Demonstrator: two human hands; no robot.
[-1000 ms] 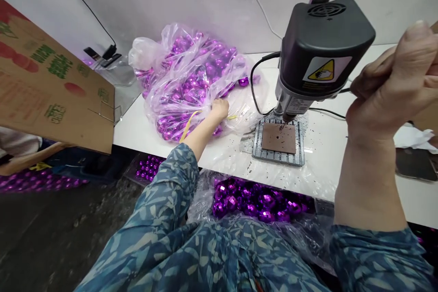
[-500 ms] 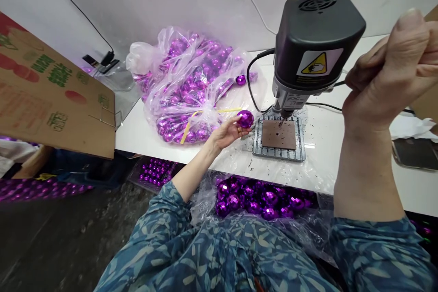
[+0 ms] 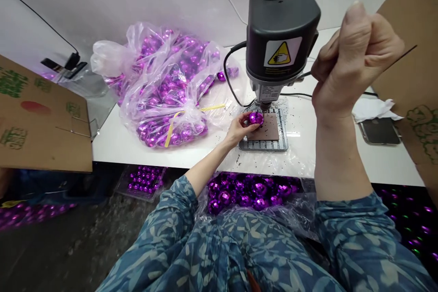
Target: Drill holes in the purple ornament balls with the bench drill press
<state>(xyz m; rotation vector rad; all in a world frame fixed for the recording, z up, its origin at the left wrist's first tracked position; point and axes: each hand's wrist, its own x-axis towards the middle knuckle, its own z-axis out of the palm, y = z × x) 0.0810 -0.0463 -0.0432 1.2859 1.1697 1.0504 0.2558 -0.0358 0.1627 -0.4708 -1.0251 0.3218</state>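
Note:
A shiny purple faceted ball point(image 3: 256, 119) is pinched in the fingers of my left hand point(image 3: 239, 128). It sits over the brown board point(image 3: 273, 128) on the slotted metal base point(image 3: 282, 142), close beside the drill bit. The black drill press point(image 3: 280, 23) stands above, with a yellow warning label on its head. On the right, my right hand point(image 3: 356, 54) is wrapped around the drill press lever point(image 3: 305, 74), level with the machine's head. Whether the bit touches the ball, I cannot tell.
A tied clear bag point(image 3: 178, 82) of purple balls lies left on the white table point(image 3: 191, 157). More balls point(image 3: 253, 191) fill a plastic-lined container below the table's front edge. Cardboard boxes point(image 3: 44, 123) flank both sides. A phone point(image 3: 379, 131) lies right, beside white tissue.
My left hand has carried the ball rightward from beside the base to under the drill. My right hand stays raised on the lever. The camera view has shifted right.

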